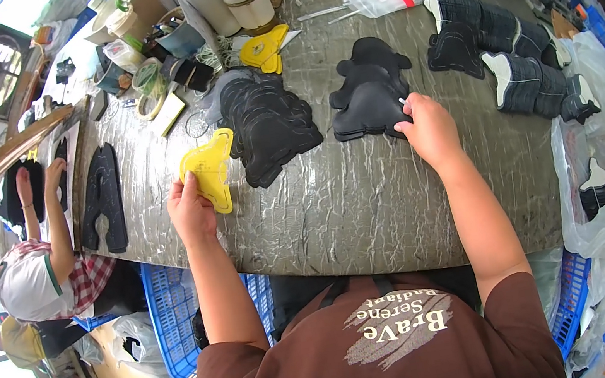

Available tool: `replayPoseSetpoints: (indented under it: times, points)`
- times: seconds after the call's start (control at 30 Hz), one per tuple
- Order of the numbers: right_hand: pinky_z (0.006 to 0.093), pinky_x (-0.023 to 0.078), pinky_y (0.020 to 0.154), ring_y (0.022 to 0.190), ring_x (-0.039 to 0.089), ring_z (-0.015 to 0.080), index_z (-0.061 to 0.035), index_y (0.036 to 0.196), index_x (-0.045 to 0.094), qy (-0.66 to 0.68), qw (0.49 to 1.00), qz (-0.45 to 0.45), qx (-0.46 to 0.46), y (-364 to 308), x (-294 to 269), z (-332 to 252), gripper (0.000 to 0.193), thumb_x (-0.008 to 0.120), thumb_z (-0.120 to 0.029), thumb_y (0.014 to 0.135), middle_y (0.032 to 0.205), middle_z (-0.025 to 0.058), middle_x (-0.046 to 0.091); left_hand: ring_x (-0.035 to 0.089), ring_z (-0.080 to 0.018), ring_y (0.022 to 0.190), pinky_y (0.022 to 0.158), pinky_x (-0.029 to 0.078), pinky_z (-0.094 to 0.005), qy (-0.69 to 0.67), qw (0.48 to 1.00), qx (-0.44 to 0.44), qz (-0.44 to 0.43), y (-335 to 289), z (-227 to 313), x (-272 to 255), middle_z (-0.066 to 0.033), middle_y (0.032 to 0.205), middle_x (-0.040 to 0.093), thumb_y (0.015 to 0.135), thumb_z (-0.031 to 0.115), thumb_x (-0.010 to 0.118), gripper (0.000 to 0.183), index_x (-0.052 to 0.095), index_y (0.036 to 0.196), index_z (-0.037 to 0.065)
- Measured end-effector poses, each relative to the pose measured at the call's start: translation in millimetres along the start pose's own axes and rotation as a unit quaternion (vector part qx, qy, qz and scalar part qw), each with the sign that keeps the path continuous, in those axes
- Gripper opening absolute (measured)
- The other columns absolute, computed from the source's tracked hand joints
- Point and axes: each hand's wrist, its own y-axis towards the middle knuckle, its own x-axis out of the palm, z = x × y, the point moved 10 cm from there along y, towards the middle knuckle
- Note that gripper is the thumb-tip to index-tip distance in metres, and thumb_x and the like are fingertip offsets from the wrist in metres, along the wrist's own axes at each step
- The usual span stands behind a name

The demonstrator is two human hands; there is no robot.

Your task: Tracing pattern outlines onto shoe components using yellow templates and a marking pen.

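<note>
My left hand (193, 209) pinches a yellow pattern template (207, 173) by its lower left edge, holding it tilted above the table. My right hand (430, 129) is closed around a slim white pen-like stick (404, 101), mostly hidden by the fingers. Its fingertips are at the right edge of a small stack of black cut pieces (369, 97) with a curved, lobed outline. Between my hands lies a fanned pile of black cut pieces (270, 127) with pale lines along their edges. The template's right edge is close to this pile.
Another yellow template (266, 50) lies beyond the pile. Jars, cups and tape rolls (147, 79) crowd the back left. At right are a black piece (455, 51), rows of stacked dark pieces (529, 81) and a plastic bag (601, 144). A co-worker (41, 275) works at far left.
</note>
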Motion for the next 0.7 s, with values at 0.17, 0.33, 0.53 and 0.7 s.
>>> replayPoseSetpoints:
  times: [0.17, 0.33, 0.53, 0.7]
  points:
    - [0.0447, 0.051, 0.074, 0.085, 0.063, 0.0371, -0.0023, 0.092, 0.058, -0.019, 0.998, 0.042, -0.043, -3, -1, -14, 0.029, 0.078, -0.008, 0.071, 0.093, 0.0154, 0.063, 0.067, -0.0196, 0.089, 0.077, 0.056, -0.0311, -0.022, 1.0, -0.019, 0.01, 2, -18, -16, -0.0132, 0.103, 0.067, 0.096, 0.007, 0.056, 0.014, 0.057, 0.107, -0.002]
    - [0.04, 0.05, 0.069, 0.079, 0.062, 0.0351, -0.0028, 0.091, 0.056, -0.002, 0.993, 0.097, -0.071, -8, -3, -14, 0.031, 0.077, 0.0, 0.07, 0.087, 0.0152, 0.062, 0.066, -0.0211, 0.095, 0.084, 0.055, -0.0332, -0.03, 1.0, -0.004, 0.003, 5, -22, -19, -0.014, 0.107, 0.066, 0.097, 0.005, 0.054, 0.015, 0.056, 0.109, -0.003]
    - [0.0266, 0.048, 0.062, 0.067, 0.057, 0.0129, -0.0025, 0.095, 0.056, 0.421, 0.901, -0.069, 0.083, -20, 25, 24, 0.02, 0.067, 0.005, 0.08, 0.082, 0.0033, 0.061, 0.064, -0.0221, 0.1, 0.09, 0.052, -0.0342, -0.061, 0.998, 0.015, 0.001, 9, -22, -24, -0.0151, 0.11, 0.065, 0.099, 0.007, 0.051, 0.016, 0.056, 0.109, -0.004]
    - [0.0268, 0.049, 0.066, 0.073, 0.059, 0.0103, -0.0009, 0.098, 0.058, 0.399, 0.895, -0.176, 0.097, -80, 44, 12, 0.018, 0.065, 0.004, 0.082, 0.081, 0.0027, 0.061, 0.066, -0.0183, 0.093, 0.081, 0.055, -0.0298, -0.006, 0.999, 0.043, 0.002, 5, -17, -28, -0.0129, 0.108, 0.066, 0.098, 0.009, 0.054, 0.018, 0.057, 0.111, -0.003]
